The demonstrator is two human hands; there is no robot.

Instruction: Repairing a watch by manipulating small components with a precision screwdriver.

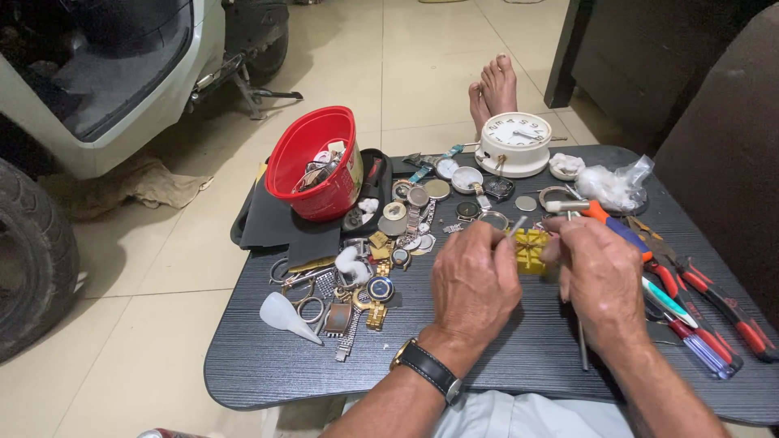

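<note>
My left hand (475,280) hovers over the dark grey table (276,357), fingers pinched on a thin metal tool whose tip pokes up toward a yellow block holder (531,247). My right hand (596,276) is closed beside the same yellow holder, fingers curled on something small that I cannot make out. A black-strapped wristwatch sits on my left wrist. The two hands almost meet over the holder. A thin metal rod (583,349) lies under my right wrist.
A red basket (316,162) of parts stands at the back left, a white round clock (515,142) at the back. Watch cases, straps and bits (365,276) are scattered left. Red-handled pliers and screwdrivers (698,300) lie right. A plastic bag (617,186), a white funnel (284,315), bare feet (493,89) beyond.
</note>
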